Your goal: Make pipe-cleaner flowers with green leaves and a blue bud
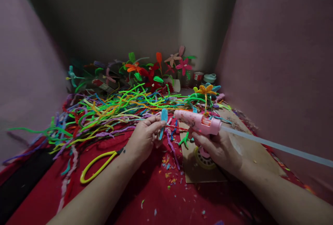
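Observation:
Between the thumb and fingers of my left hand [145,133] is a blue pipe-cleaner petal [164,115], held upright. My right hand [218,145] is wrapped round the handle of a pink hot glue gun [197,121]. Its nozzle points left, a short way from the petal and apart from it. Out of the gun's back runs a long clear glue stick [275,147] toward the right edge. Beneath my right hand a round yellow-rimmed piece with holes [205,157] rests on a cardboard sheet [192,173].
A heap of coloured pipe cleaners [109,109] spreads across the red cloth [151,197]. Yellow-handled scissors [99,166] lie left of my left forearm. Finished pipe-cleaner flowers [149,72] stand along the back wall, near a teal-lidded jar [209,78]. Fuzzy scraps [169,166] are scattered in front.

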Available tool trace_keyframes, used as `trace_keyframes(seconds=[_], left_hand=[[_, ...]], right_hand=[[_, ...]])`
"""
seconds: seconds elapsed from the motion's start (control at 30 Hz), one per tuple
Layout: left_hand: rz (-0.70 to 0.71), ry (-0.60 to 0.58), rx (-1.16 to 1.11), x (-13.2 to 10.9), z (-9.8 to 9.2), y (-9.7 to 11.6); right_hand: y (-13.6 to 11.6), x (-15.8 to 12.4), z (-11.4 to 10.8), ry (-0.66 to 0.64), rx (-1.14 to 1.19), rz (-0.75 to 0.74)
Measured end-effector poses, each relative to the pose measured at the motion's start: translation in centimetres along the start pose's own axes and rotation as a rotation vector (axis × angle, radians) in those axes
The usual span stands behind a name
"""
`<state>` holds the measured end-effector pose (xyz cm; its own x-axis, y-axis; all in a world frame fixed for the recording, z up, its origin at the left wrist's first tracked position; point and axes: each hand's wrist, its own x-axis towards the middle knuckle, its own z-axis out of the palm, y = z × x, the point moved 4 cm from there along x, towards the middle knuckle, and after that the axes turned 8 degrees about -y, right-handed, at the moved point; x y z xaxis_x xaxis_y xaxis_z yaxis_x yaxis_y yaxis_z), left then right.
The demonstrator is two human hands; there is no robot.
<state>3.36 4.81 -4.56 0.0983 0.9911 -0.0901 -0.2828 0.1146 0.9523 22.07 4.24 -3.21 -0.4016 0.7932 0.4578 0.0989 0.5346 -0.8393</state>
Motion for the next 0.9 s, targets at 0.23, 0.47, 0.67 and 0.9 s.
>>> trace_keyframes(seconds=[0.23,0.47,0.67,0.9], left_hand=[[-0.031,0.019,0.047,-0.18,-0.05,-0.29],[-0.024,0.008,0.039,-0.18,-0.12,-0.48],[-0.022,0.003,0.040,-0.13,0.03,-0.31],[-0.025,0.036,0.034,-0.23,-0.13,-0.16]], right_hand=[[0.14,0.02,0.07,-0.017,0.032,-0.007],[-0.07,0.00,0.01,-0.026,0.001,-0.014],[-0.17,0.11,0.07,-0.020,-0.005,0.000],[-0.48,0.13,-0.04,-0.023,-0.051,-0.001]])
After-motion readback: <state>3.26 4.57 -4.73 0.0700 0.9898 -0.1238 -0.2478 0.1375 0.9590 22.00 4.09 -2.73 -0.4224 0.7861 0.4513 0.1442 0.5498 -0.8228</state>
